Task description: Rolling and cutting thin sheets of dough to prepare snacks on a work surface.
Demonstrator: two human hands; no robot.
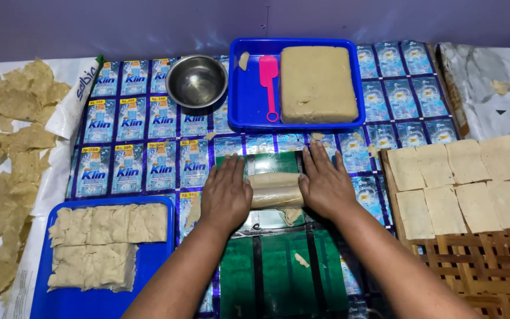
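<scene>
Hands, left (225,194) and right (326,184), press flat on a roller (275,189) over dough at centre; finished squares (464,183) lie at 3 o'clock, uncut block (317,82) at 12.

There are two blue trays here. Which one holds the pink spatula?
The far blue tray, beyond both hands, next to the metal bowl. It holds the pink spatula and one uncut dough block; the near left tray holds stacked thin sheets.

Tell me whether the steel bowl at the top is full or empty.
Empty. The steel bowl stands upright beside the blue tray, and its bare shiny bottom shows, with no dough or liquid inside.
</scene>
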